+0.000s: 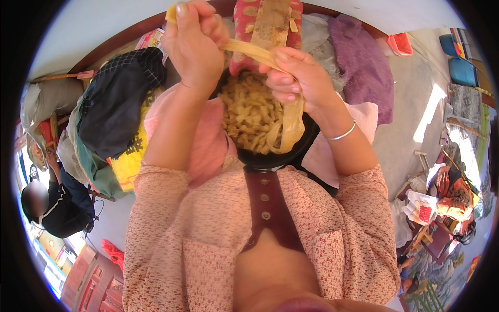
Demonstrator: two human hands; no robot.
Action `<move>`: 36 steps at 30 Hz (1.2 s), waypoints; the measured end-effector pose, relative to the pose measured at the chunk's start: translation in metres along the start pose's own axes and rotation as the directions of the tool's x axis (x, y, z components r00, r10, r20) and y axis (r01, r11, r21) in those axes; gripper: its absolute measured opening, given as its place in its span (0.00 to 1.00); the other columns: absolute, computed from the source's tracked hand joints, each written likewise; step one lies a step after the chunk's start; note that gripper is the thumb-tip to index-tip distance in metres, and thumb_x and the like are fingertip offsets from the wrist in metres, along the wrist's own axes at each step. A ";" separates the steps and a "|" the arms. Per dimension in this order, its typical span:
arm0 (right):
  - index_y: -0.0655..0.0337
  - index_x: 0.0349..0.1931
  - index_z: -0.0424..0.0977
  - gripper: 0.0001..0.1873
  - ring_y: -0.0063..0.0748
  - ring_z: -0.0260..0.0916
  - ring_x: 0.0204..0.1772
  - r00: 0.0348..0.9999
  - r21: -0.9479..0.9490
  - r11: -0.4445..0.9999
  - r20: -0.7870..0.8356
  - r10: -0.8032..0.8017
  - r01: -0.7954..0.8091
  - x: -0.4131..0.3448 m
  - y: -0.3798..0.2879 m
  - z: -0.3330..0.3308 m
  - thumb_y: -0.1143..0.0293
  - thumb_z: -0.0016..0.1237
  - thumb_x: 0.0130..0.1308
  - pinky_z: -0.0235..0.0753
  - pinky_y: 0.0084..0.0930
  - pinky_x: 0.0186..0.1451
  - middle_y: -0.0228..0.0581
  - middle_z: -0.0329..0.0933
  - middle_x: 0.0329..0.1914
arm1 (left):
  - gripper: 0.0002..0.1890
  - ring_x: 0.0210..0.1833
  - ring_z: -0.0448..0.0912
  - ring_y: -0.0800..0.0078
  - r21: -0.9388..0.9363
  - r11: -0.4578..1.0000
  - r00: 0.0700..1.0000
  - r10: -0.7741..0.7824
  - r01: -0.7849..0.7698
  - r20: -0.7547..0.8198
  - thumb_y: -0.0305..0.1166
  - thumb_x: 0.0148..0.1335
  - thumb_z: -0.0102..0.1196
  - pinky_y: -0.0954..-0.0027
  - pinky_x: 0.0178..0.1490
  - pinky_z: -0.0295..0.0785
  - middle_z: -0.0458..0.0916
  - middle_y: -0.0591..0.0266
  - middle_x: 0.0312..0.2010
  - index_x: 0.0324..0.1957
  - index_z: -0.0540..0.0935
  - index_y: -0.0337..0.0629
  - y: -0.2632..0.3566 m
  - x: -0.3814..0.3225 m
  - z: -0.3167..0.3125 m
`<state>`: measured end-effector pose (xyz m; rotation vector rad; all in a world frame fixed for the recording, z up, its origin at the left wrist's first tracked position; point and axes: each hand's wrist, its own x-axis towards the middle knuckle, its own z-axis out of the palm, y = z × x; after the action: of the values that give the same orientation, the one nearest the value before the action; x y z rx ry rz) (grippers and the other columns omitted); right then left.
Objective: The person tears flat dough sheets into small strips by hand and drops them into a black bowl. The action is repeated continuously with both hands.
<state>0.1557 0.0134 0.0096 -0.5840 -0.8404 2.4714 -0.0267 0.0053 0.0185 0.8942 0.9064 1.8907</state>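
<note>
A long, pale yellow fibrous strip [249, 48] stretches between my two hands. My left hand [197, 46] is raised higher, with its fingers closed on one stretch of the strip; a short yellow piece [170, 14] pokes out by its thumb. My right hand [298, 74] grips the strip between thumb and fingers. From there its tail [290, 128] hangs down and loops over a black basin [253, 158] in front of my lap. Many short yellowish cut pieces [249, 111] fill the basin. I cannot tell what plant or food the strip is.
Beyond the basin, a worn wooden board [271, 23] lies on a red patterned cushion [241, 58], with yellow scraps on it. Dark cloth [117, 97] and a yellow bag [130, 160] lie at left, purple cloth [362, 70] at right. A person [66, 206] is at far left.
</note>
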 end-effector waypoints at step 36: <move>0.65 0.41 0.77 0.08 0.08 0.59 0.21 0.995 -0.496 0.866 -0.029 -0.093 0.067 -0.012 -0.012 -0.035 0.73 0.53 0.62 0.56 0.09 0.21 0.24 0.71 0.22 | 0.03 0.23 0.75 0.75 0.636 0.753 0.900 -0.146 -0.168 0.412 0.25 0.51 0.56 0.75 0.30 0.69 0.76 0.61 0.18 0.27 0.79 0.36 -0.023 -0.025 -0.002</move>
<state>0.1875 0.0314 -0.0050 -0.7630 -1.4640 2.1489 -0.0101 -0.0084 -0.0079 1.6773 1.2997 1.2573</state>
